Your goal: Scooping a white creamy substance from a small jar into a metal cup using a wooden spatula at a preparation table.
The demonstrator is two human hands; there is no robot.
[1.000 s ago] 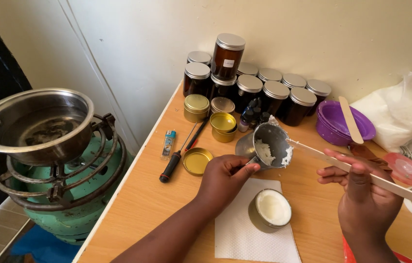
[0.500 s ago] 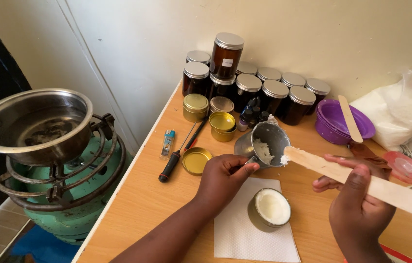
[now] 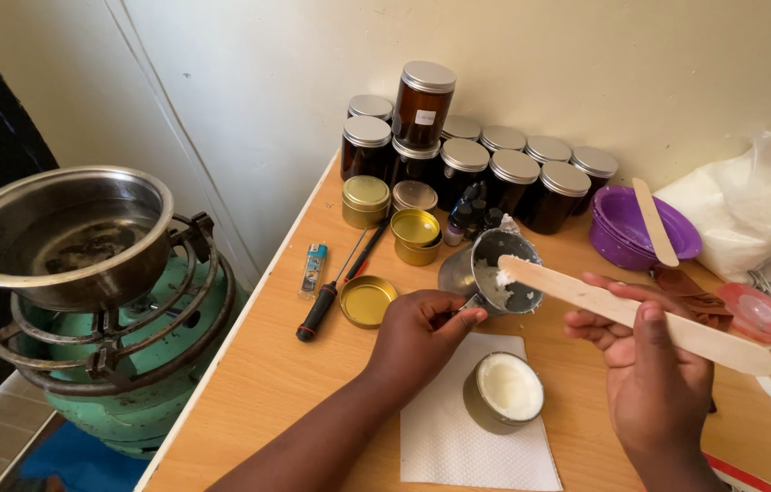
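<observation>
My left hand [image 3: 422, 333] is clenched around the handle of a small metal pouring cup [image 3: 487, 273], tipping it on its side so the mouth faces my right. My right hand [image 3: 649, 364] grasps a flat wooden stick [image 3: 631, 314] near its far end, with the stick's tip reaching into the cup against a smear of white wax. Just below my left grip, nearer to me, sits a round tin [image 3: 504, 392] filled with white wax, on a sheet of white paper [image 3: 458, 437].

To do this scraping well, I judge I should hold the cup steady with its lip over the tin, draw the stick along the inner wall in 1 slow pass, and keep drips on the paper.

Beyond the cup stand dark amber jars [image 3: 495, 173] with silver lids; to the left of my left hand lie a gold lid [image 3: 367, 301] and a screwdriver [image 3: 335, 292]. The handle is hidden inside my fingers, the cup's bottom is hard to make out, and the stick's far end partly covers a white loop at the frame's edge.
</observation>
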